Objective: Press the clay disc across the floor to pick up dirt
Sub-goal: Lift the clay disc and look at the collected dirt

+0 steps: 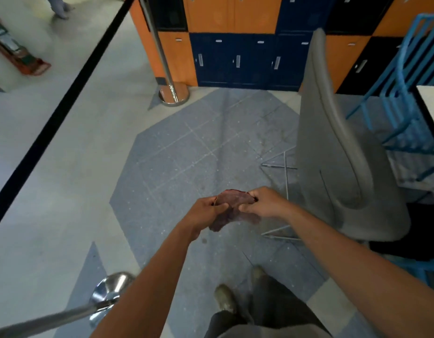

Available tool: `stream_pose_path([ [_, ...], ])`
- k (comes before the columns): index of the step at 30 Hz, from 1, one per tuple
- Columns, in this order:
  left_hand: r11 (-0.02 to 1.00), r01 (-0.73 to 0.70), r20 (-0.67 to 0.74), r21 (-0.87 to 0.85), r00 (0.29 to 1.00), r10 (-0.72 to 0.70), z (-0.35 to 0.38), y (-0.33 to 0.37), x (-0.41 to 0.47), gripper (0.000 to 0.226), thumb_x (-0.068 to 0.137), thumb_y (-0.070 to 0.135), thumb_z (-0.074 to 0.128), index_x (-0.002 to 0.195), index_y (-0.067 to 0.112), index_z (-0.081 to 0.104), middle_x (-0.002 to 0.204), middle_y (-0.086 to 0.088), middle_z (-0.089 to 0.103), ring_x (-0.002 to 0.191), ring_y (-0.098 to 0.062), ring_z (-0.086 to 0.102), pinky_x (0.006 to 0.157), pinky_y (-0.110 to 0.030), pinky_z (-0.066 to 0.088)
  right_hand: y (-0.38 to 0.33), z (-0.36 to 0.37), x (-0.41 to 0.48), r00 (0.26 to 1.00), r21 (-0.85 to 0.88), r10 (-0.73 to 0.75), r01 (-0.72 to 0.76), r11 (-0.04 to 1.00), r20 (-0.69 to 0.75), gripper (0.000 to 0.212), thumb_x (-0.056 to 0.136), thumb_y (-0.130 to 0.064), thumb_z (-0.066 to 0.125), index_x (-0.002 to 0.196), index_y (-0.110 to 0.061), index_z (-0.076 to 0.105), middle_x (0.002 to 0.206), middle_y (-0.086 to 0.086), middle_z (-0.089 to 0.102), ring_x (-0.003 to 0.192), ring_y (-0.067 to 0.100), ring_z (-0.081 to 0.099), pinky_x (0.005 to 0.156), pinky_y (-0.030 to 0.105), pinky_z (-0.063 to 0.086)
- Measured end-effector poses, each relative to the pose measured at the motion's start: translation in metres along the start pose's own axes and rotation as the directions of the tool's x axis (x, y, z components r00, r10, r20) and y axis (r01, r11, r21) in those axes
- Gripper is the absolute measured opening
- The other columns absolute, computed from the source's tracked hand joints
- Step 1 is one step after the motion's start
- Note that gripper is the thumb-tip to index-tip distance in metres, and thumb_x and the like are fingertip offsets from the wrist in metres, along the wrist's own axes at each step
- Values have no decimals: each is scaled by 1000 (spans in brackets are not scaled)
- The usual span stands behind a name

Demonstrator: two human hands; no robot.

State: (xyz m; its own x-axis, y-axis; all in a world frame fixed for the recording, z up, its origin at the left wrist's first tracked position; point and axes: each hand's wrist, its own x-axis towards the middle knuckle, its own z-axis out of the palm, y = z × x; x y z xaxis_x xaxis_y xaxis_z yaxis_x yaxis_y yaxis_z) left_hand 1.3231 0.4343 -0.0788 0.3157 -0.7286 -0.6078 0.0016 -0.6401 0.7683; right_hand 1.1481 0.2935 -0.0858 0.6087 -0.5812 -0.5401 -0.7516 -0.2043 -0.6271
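A thin, floppy purple-brown clay disc (235, 208) hangs in the air above the floor, held between both hands. My left hand (205, 213) pinches its left edge and my right hand (262, 203) pinches its upper right edge. The disc's lower part droops below my fingers. Under it lies the blue-grey speckled floor patch (199, 152) with pale tile lines and some pale dusty marks.
A grey plastic chair (333, 147) stands close on the right, its metal legs (281, 198) beside my right hand. Blue metal chairs (406, 98) are further right. Stanchion posts (173, 92) (108, 291) with a black belt (52, 125) fence the left. Orange and blue lockers (238, 57) line the far wall.
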Motion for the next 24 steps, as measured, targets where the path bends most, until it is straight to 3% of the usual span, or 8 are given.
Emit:
stream_pose_path([
  [4, 1000, -15, 14, 22, 1000, 15, -28, 35, 55, 28, 102, 26, 73, 128, 16, 78, 113, -3, 82, 103, -19, 78, 93, -37, 64, -25, -35, 56, 1000, 30, -3, 4, 1000, -21, 22, 78, -44, 81, 65, -31, 68, 60, -16, 65, 62, 3, 63, 56, 22, 44],
  [8, 999, -29, -2, 28, 1000, 29, -56, 76, 116, 24, 103, 24, 71, 125, 17, 78, 110, -3, 82, 99, -17, 78, 84, -30, 64, -45, -69, 124, 999, 88, 6, -3, 996, -33, 19, 78, -39, 82, 70, -27, 69, 62, -13, 68, 60, 3, 65, 57, 22, 47],
  [12, 999, -20, -22, 40, 1000, 21, -84, 122, 170, 14, 105, 25, 69, 117, 27, 75, 104, 4, 79, 91, -4, 73, 68, -16, 56, -70, -107, 187, 1000, 181, -6, 9, 984, -17, 13, 81, -32, 82, 76, -25, 72, 67, -10, 72, 63, 8, 68, 53, 22, 49],
  [17, 999, -27, -72, 29, 997, 29, -115, 187, 239, 11, 104, 21, 69, 109, 29, 76, 95, 9, 79, 86, -5, 73, 61, -10, 53, -101, -165, 259, 999, 297, -10, 20, 955, -36, 18, 79, -41, 84, 84, -25, 78, 69, -9, 73, 61, 7, 64, 57, 26, 50],
  [24, 995, -33, 14, 93, 999, 32, -121, 261, 329, 21, 105, 25, 68, 125, 22, 73, 106, 2, 76, 91, -6, 72, 65, -12, 53, -104, -241, 325, 995, 285, 7, 23, 958, -103, 20, 82, -38, 83, 72, -27, 70, 61, -12, 65, 51, 0, 58, 47, 15, 44],
])
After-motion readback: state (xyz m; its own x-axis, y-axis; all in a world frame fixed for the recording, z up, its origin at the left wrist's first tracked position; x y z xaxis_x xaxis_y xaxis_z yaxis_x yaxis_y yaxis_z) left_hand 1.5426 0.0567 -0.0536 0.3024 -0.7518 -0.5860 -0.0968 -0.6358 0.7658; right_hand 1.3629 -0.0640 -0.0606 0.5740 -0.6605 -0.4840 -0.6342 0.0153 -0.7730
